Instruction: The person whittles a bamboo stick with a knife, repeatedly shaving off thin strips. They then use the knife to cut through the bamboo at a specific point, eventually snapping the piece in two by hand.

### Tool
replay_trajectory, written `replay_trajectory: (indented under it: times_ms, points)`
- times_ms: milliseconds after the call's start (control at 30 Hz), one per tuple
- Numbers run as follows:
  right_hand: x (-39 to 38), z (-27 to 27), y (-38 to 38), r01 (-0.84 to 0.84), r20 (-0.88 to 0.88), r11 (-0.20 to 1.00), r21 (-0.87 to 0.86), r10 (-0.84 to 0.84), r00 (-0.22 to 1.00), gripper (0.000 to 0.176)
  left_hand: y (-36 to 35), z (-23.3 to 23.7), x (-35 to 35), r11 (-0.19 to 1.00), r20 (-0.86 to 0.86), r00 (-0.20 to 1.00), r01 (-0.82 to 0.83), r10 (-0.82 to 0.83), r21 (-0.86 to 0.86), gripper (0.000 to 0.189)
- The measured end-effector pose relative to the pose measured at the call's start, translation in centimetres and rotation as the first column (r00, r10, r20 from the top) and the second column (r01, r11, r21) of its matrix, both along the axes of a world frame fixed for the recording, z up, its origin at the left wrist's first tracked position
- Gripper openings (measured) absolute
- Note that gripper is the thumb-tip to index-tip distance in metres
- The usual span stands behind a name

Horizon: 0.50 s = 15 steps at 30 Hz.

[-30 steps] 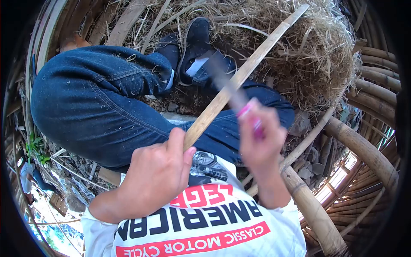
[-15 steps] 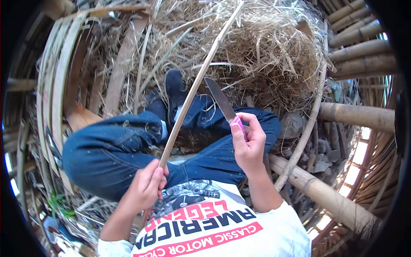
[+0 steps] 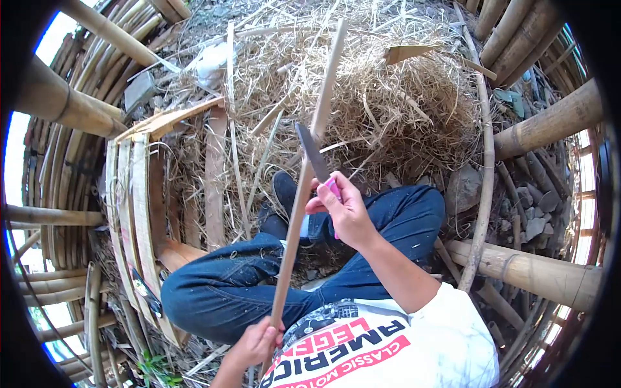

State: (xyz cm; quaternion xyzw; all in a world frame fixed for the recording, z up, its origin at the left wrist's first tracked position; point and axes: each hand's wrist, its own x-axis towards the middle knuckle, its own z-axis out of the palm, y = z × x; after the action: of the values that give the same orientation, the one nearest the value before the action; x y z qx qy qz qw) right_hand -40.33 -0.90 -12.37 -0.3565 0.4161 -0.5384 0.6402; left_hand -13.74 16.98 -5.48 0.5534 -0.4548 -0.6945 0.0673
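— Fingers (image 3: 268,334) of our left hand (image 3: 254,347), how were they?
— They were clenched around the lower end of the bamboo strip (image 3: 292,242), low in the view, just beside our white T-shirt (image 3: 401,352).
— And the right hand (image 3: 347,212)?
— Its fingers (image 3: 321,195) were closed on the pink handle (image 3: 334,189) of the knife (image 3: 309,145). We held the blade slanted up and to the left. It lay across the strip and touched it near the middle of its length.
— Where was the strip itself?
— It rose almost upright from our left fist and passed over our knees in blue jeans (image 3: 220,294) and our dark shoes (image 3: 283,191). Its far end reached over the straw heap (image 3: 401,97) on the ground.
— What was around us?
— Curved bamboo slats (image 3: 132,213) lay on the ground at our left, and thick bamboo poles (image 3: 537,275) at our right. Loose stones (image 3: 533,223) were between the poles.
— Did the far end touch the straw?
— We could not tell this.
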Motion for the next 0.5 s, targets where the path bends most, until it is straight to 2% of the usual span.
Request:
replay_trajectory:
  times_ms: [33, 67, 200, 267, 333, 400, 467, 500]
  points:
    - [0.6, 0.7, -0.1, 0.006, 0.077, 0.998, -0.061, -0.002, 0.997, 0.019, -0.5, 0.5, -0.2, 0.996, 0.061, 0.994, 0.089, -0.088, -0.013, 0.019]
    - [0.6, 1.1, 0.1, -0.066, 0.185, 0.994, -0.083, 0.080, 0.979, 0.019, -0.6, 0.7, -0.2, 0.992, 0.073, 0.989, 0.125, -0.126, 0.014, 0.020]
    - [0.9, 3.0, 1.2, -0.180, 0.132, 0.981, -0.078, 0.189, 0.973, 0.014, -1.5, 0.4, 0.2, 0.986, 0.037, 0.986, 0.162, -0.164, 0.035, 0.029]
    - [1.6, 4.5, 1.8, -0.149, 0.202, 0.988, -0.038, 0.153, 0.967, 0.013, -2.5, 0.5, -0.2, 0.986, 0.005, 0.986, 0.166, -0.166, 0.015, 0.034]
    - [1.7, 5.0, 2.3, -0.188, 0.198, 0.981, -0.050, 0.194, 0.961, 0.015, -5.4, 1.1, -1.3, 0.955, 0.051, 0.975, 0.220, -0.214, -0.198, 0.042]
    - [1.9, 5.4, 2.7, -0.207, 0.198, 0.976, -0.066, 0.216, 0.956, 0.016, -7.8, 1.2, -2.2, 0.940, 0.036, 0.977, 0.212, -0.210, -0.269, 0.039]
    - [2.1, 5.9, 2.9, -0.217, 0.146, 0.970, -0.112, 0.232, 0.962, 0.016, -10.0, 0.8, -4.0, 0.937, -0.118, 0.986, 0.067, -0.114, -0.343, 0.031]
    - [2.0, 6.1, 2.9, -0.208, 0.077, 0.970, -0.123, 0.218, 0.973, 0.015, -10.1, 0.7, -4.4, 0.936, -0.118, 0.987, 0.064, -0.111, -0.347, 0.031]
